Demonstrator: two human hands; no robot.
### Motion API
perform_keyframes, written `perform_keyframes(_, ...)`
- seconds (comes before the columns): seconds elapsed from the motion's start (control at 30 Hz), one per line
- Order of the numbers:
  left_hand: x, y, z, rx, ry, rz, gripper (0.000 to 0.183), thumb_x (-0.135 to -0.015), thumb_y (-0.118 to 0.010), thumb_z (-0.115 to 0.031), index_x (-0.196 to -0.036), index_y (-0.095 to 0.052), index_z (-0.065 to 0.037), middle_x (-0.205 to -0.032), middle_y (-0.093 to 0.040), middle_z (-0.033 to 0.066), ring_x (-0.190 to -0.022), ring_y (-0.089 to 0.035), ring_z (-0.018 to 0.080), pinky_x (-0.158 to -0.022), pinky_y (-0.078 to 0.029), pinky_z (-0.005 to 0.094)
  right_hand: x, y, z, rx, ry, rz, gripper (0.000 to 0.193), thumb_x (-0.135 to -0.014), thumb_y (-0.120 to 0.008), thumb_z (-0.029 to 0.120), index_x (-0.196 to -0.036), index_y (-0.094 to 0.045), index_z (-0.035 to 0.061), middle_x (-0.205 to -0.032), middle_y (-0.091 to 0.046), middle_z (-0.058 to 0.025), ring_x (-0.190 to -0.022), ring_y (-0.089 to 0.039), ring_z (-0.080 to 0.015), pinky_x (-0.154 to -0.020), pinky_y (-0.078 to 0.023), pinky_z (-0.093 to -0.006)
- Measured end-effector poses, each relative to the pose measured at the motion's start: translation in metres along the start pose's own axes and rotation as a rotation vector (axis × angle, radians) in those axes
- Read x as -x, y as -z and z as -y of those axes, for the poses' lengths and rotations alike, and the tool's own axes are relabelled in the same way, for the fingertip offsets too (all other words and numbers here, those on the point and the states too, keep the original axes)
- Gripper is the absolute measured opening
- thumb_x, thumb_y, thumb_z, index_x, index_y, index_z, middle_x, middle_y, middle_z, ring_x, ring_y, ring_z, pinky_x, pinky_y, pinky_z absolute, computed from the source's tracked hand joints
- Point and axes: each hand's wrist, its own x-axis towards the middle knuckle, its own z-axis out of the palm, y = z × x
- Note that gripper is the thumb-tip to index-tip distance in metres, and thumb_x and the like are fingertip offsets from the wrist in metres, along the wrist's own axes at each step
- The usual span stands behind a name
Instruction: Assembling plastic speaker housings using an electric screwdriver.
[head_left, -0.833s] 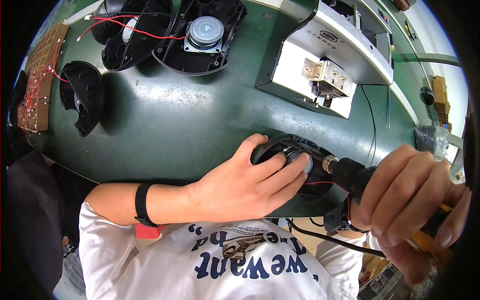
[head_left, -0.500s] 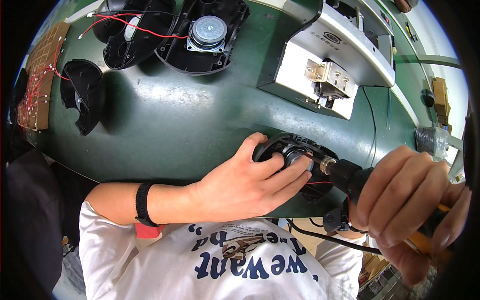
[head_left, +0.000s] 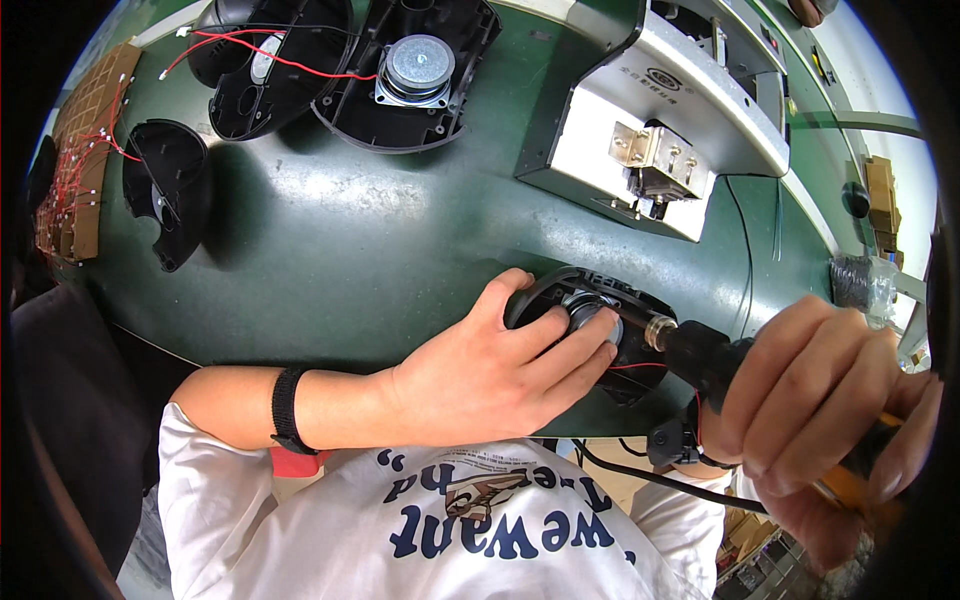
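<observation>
On the green tabletop (head_left: 330,250), the left hand (head_left: 480,380) spreads its fingers over the speaker driver (head_left: 617,331) inside a black shell (head_left: 637,352) (whether pinching, I cannot tell); the right hand (head_left: 820,395) wraps round an electric screwdriver (head_left: 702,353).

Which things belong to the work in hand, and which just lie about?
In use:
black plastic shell with round silver speaker, under left hand
black-and-orange handheld driver, in right hand

Apparently idle:
silver metal machine
brown rectangular cardboard box
curved black plastic piece
</observation>
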Motion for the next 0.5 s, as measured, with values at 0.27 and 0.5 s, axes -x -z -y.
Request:
perform_keyframes(0.27,0.008,0.005,0.009,0.331,0.084,-0.157,0.04,-0.077,-0.089,-0.028,-0.1,-0.065,-0.007,-0.124,-0.061,0.0135,-0.106,-0.063,0.027,-0.093,-0.05,0.0494,0.029,0.005,0.036,0.036,-0.117,-0.104,0.046,-0.09,-0.082,0.027,-0.12,-0.052,0.0097,-0.069,-0.068,-0.0042,-0.049,-0.067,-0.0117,-0.045,-0.057,-0.0217)
perform_keyframes(0.5,0.001,0.0,0.022,0.544,0.293,-0.34,0.043,-0.073,-0.092,-0.009,-0.104,-0.063,-0.001,-0.119,-0.051,0.0192,-0.104,-0.059,0.0327,-0.088,-0.053,0.038,0.034,0.009,0.046,0.065,-0.249,-0.191,0.044,-0.091,-0.08,0.026,-0.121,-0.052,0.0089,-0.07,-0.068,-0.0044,-0.05,-0.067,-0.0117,-0.046,-0.057,-0.0217)
